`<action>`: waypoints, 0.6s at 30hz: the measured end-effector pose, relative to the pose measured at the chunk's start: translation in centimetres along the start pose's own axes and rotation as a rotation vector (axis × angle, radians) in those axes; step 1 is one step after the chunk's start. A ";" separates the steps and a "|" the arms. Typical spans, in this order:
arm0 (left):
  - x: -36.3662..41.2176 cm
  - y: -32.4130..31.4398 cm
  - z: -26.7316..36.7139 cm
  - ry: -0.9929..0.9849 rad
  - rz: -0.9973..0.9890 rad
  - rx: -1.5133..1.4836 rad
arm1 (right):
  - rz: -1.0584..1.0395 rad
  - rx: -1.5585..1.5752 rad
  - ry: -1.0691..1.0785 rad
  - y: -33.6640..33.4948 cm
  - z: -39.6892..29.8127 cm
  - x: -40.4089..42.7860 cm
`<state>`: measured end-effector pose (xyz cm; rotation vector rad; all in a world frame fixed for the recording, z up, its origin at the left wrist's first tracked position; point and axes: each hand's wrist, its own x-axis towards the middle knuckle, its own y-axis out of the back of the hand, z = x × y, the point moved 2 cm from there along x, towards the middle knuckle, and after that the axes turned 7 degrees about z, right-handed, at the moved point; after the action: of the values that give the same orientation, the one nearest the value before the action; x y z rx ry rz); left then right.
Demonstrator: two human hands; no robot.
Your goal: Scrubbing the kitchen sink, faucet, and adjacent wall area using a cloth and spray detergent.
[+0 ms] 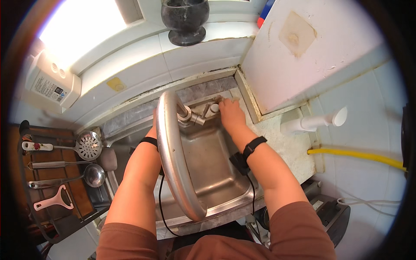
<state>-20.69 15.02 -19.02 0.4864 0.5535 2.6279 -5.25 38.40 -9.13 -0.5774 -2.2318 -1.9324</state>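
Note:
A stainless steel sink [211, 156] lies before me, with a curved metal faucet spout [172, 156] arching over it. My right hand [231, 112] reaches to the sink's back right corner, its fingers bent beside a round white-topped fitting [214, 108]. A brownish, blurred material [218, 98] shows at those fingertips; whether they grip it is unclear. The faucet's lever handle [205, 111] stands just left of the fitting. Of my left hand [154, 117] only a sliver shows, left of the spout, which hides the rest, fingers included.
Utensils, among them a slotted skimmer [88, 145], a ladle [94, 175] and a white peeler [58, 200], hang at the left. A dark stone goblet [185, 19] and a white plastic bottle [53, 81] stand along the windowsill. At right are a white pipe [312, 124] and a yellow hose [354, 154].

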 end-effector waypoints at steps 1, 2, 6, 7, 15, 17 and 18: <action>0.0 0.8 -0.5 -0.055 -0.015 0.106 | -0.029 0.053 -0.025 -0.8 -1.1 -0.3; 0.2 -1.7 2.6 -0.056 -0.032 0.063 | -0.080 0.054 -0.078 -1.6 0.3 -1.4; 0.4 -2.1 12.3 -0.094 -0.376 1.109 | -0.110 0.308 -0.172 -0.6 -0.7 -1.2; 0.2 -1.9 11.9 -0.161 -0.338 1.149 | -0.045 0.403 -0.049 -1.2 -0.8 -0.6; -0.4 -1.0 4.3 0.056 -0.087 0.680 | -0.029 -0.026 0.015 0.1 0.4 1.8; -0.1 -1.9 4.8 -0.064 -0.131 0.854 | -0.015 -0.087 -0.036 1.1 2.3 0.9; 0.2 -2.9 6.5 -0.189 -0.174 1.021 | -0.097 -0.118 0.004 1.5 3.0 -0.2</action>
<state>-17.26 19.47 -14.66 0.8981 1.7637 1.9275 -4.09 41.46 -8.33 -0.4879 -2.1936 -2.1210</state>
